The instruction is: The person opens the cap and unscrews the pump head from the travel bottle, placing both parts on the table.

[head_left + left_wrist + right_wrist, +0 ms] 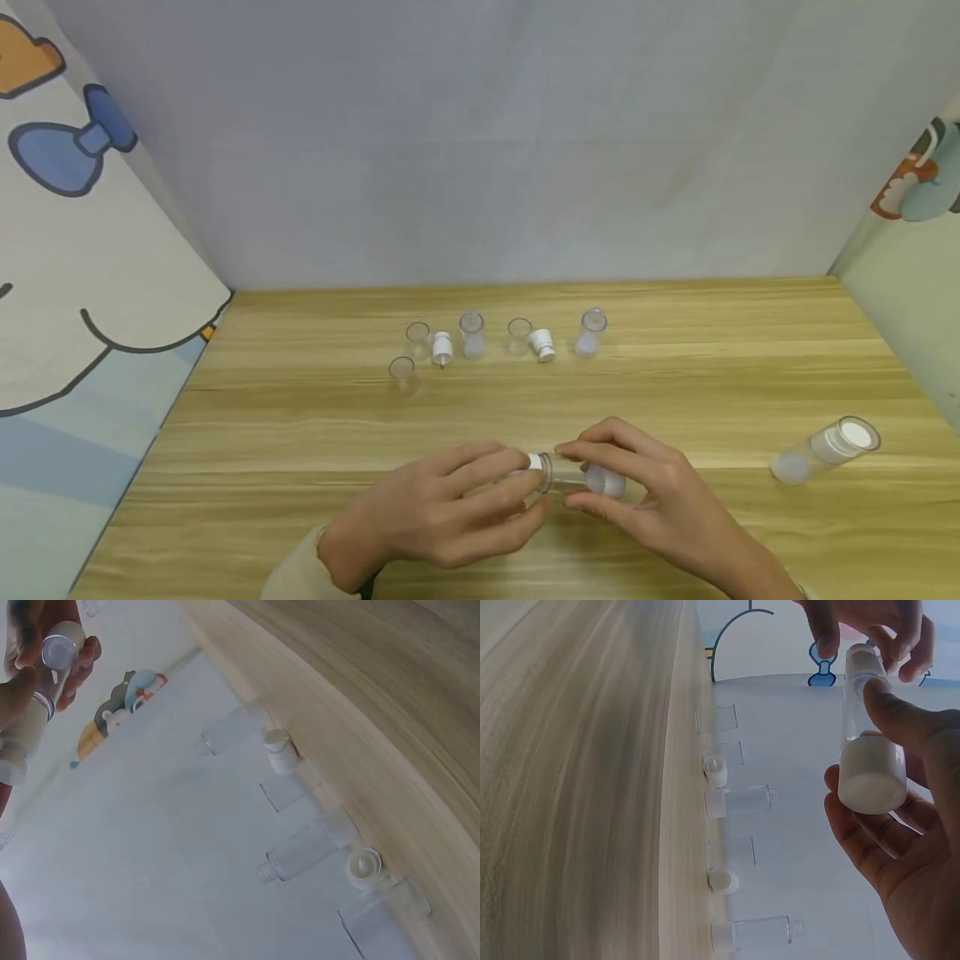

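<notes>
A clear bottle (567, 473) with a white base (871, 776) lies sideways between both hands, low over the front of the table. My right hand (660, 492) grips its body near the base, thumb on one side and fingers on the other. Curled around the opposite end, my left hand (457, 504) pinches the white pump top (28, 724) at the bottle's neck. The left fingers hide part of this top in the head view.
Toward the back stand open clear bottles (472, 333), (761, 931), clear caps (417, 335) and white pump tops (442, 348). One clear cap (402, 372) sits nearer the front. An assembled bottle (825, 450) stands at right. A pale wall (487, 167) bounds the table's back.
</notes>
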### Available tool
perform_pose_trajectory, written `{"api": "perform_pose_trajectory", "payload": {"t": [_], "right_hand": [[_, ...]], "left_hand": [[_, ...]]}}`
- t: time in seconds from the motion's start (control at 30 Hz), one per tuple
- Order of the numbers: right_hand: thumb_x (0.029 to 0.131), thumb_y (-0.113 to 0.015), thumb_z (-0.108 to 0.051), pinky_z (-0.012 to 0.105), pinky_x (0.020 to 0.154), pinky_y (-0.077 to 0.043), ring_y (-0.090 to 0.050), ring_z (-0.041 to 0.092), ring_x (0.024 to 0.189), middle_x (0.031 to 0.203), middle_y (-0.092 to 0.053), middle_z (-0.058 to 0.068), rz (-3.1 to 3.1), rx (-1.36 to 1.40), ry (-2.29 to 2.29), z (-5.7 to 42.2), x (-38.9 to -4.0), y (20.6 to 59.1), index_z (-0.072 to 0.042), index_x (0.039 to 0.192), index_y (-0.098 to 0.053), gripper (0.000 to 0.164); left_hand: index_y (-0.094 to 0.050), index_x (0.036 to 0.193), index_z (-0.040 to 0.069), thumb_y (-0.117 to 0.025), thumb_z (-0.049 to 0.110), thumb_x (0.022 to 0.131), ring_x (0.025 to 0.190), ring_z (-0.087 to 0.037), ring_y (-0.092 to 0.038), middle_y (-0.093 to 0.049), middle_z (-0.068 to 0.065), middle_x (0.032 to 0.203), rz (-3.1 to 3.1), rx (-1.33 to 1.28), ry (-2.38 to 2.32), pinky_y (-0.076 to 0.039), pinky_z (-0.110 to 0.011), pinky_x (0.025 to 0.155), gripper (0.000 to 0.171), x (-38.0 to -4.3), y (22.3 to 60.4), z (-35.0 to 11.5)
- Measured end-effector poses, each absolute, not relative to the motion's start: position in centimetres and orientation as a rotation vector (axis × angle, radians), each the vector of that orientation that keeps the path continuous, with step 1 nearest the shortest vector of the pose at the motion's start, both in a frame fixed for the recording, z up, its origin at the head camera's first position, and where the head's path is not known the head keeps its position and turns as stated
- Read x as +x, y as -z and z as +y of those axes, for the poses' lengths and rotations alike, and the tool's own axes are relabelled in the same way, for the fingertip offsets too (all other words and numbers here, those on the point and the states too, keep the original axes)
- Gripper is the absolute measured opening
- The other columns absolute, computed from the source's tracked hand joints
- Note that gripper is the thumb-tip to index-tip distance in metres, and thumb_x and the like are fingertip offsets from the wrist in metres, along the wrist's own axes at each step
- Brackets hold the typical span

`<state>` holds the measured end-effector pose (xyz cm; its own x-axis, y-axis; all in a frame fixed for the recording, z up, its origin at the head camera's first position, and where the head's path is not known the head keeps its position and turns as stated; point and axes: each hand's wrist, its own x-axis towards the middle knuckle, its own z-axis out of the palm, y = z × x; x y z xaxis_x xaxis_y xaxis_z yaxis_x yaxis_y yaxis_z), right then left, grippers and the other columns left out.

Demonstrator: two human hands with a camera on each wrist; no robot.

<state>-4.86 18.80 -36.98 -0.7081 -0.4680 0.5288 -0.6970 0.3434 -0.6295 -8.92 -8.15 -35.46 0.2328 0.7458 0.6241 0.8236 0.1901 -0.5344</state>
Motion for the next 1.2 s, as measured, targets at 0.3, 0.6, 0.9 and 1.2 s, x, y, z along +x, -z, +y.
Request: {"api": "perform_pose_trajectory", "payload": {"t": [0.3, 0.6, 0.9, 1.2], "right_hand": [[0.079, -0.09, -0.008, 0.014, 0.087, -0.055, -0.066, 0.005, 0.099, 0.112, -0.068, -0.007, -2.348, 1.053, -1.317, 18.7, -4.86, 36.91, -0.018, 0.125, -0.074, 0.05], [0.079, -0.09, -0.008, 0.014, 0.09, -0.056, -0.067, 0.006, 0.101, 0.111, -0.068, -0.007, -2.349, 1.057, -1.311, 18.79, -4.75, 36.94, -0.018, 0.125, -0.074, 0.05], [0.081, -0.088, -0.009, 0.014, 0.091, -0.055, -0.068, 0.006, 0.1, 0.111, -0.068, -0.006, -2.304, 1.105, -1.299, 18.62, -4.82, 36.98, -0.016, 0.125, -0.074, 0.047], [0.083, -0.088, -0.013, 0.012, 0.095, -0.052, -0.066, 0.006, 0.102, 0.114, -0.068, -0.003, -2.281, 1.152, -1.279, 18.43, -4.74, 37.1, -0.013, 0.127, -0.073, 0.046]], "left_hand": [[-0.073, 0.1, 0.016, -0.059, 0.009, 0.105, 0.097, -0.016, -0.068, -0.073, -0.004, 0.106, -1.518, -1.587, 0.087, -0.059, -0.023, 0.087, 0.016, -8.89, 35.18, -8.29], [-0.074, 0.104, 0.011, -0.055, 0.013, 0.107, 0.092, -0.016, -0.071, -0.077, -0.007, 0.109, -1.538, -1.565, 0.113, -0.061, -0.022, 0.081, 0.019, -8.97, 35.11, -8.56], [-0.074, 0.107, 0.013, -0.057, 0.018, 0.107, 0.08, -0.013, -0.07, -0.079, -0.004, 0.106, -1.559, -1.501, 0.127, -0.06, -0.023, 0.072, 0.018, -9.1, 35.53, -8.87], [-0.075, 0.104, 0.012, -0.063, 0.033, 0.105, 0.067, -0.008, -0.065, -0.076, 0.002, 0.087, -1.625, -1.441, 0.186, -0.056, -0.019, 0.062, 0.024, -9.05, 35.93, -8.83]]}}
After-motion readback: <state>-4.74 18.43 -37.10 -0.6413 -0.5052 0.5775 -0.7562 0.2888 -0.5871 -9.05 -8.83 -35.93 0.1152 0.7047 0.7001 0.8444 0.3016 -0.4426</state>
